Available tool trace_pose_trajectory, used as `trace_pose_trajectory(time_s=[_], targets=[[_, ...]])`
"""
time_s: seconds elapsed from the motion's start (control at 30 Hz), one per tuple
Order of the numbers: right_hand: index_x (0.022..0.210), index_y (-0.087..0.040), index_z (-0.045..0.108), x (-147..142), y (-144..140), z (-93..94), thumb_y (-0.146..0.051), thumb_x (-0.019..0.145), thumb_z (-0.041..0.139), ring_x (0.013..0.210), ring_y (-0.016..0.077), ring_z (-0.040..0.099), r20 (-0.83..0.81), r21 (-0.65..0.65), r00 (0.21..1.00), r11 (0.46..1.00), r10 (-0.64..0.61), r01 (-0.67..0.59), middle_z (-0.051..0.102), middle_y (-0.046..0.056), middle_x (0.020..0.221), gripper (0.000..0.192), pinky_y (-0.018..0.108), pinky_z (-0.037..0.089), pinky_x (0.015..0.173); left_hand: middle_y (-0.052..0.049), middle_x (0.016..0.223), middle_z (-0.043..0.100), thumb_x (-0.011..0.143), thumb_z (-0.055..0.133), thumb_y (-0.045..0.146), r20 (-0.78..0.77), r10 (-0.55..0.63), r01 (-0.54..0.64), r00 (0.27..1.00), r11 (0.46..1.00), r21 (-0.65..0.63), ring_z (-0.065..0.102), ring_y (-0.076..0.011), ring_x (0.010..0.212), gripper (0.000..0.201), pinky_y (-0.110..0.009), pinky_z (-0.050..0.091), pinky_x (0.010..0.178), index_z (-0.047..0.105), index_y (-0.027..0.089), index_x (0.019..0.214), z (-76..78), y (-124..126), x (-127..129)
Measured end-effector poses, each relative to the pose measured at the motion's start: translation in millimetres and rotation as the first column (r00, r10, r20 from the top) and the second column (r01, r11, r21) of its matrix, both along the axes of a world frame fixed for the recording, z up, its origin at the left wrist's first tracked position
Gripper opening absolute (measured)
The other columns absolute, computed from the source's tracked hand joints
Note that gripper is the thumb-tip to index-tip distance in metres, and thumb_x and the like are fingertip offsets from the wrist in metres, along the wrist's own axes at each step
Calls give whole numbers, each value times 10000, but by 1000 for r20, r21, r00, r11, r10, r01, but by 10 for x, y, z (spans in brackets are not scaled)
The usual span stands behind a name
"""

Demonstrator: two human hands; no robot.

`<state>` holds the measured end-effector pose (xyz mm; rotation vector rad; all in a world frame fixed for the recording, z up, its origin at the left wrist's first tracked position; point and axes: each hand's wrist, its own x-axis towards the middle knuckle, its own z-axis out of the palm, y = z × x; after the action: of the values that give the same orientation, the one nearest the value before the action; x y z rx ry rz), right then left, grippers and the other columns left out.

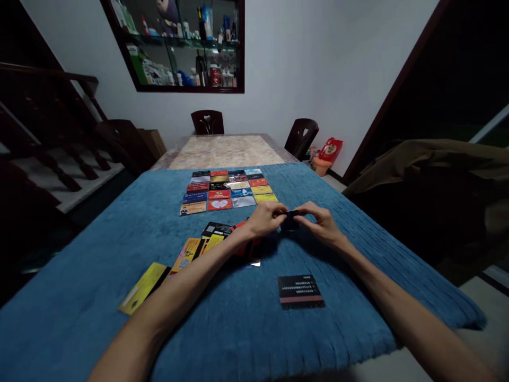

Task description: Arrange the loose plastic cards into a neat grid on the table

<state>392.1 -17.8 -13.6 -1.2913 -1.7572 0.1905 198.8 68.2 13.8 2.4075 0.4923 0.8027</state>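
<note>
Between my two hands is a dark card, pinched at its upper edge. My left hand is closed on its left side, the forearm crossing over a loose pile of cards. My right hand grips its right side between thumb and fingers. Under and beside my left forearm lie overlapping cards, among them a black card, an orange card and a yellow card; part of the pile is hidden. A single black card with white print and a reddish stripe lies nearer to me.
Beyond my hands, several cards lie in neat rows, including a white-heart card and a blue card. A blue cloth covers the near table; the patterned tabletop shows behind. Chairs stand around it.
</note>
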Motion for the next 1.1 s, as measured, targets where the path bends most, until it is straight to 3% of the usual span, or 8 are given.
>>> trace_pose_trajectory(time_s=[0.2, 0.3, 0.67, 0.93, 1.1], targets=[[816, -210, 703, 38, 63, -127, -319, 830, 624, 770, 206, 588, 132, -189, 982, 976, 135, -109, 676, 34, 777, 135, 353, 479, 747, -13, 715, 654, 735, 531, 77, -40, 40, -39, 998, 999, 19, 554, -128, 656, 196, -227, 413, 649, 701, 113, 827, 25, 54, -59], [849, -205, 713, 68, 65, -149, -313, 831, 615, 783, 212, 602, 130, -214, 985, 973, 117, -87, 681, 42, 806, 147, 355, 489, 738, 10, 664, 596, 713, 524, 86, -59, 49, -47, 997, 999, 22, 507, -122, 628, 159, -226, 372, 608, 667, 121, 771, 39, 66, -78], [999, -229, 712, 115, 54, -142, -354, 837, 617, 829, 224, 668, -35, -77, 999, 996, -40, 37, 713, 62, 935, 225, 413, 551, 835, 35, 578, 500, 696, 528, 127, -95, 103, -103, 990, 995, 5, 448, -116, 580, 83, -234, 312, 561, 584, 142, 637, 28, 138, -100], [1156, -232, 627, 93, 68, -175, -300, 866, 588, 841, 215, 675, 59, 1, 996, 998, -67, 67, 702, 63, 995, 301, 404, 551, 833, 11, 689, 626, 706, 577, 120, -71, 156, -159, 985, 986, -42, 539, -132, 649, 197, -229, 393, 631, 696, 123, 863, -49, 220, -98], [1268, -233, 543, 71, 82, -206, -336, 868, 614, 898, 246, 644, 168, 74, 983, 996, -69, 58, 664, 89, 1049, 419, 435, 535, 845, 9, 710, 641, 713, 606, 120, -52, 197, -200, 979, 977, -70, 552, -130, 663, 189, -223, 405, 633, 694, 134, 881, -109, 263, -99]])
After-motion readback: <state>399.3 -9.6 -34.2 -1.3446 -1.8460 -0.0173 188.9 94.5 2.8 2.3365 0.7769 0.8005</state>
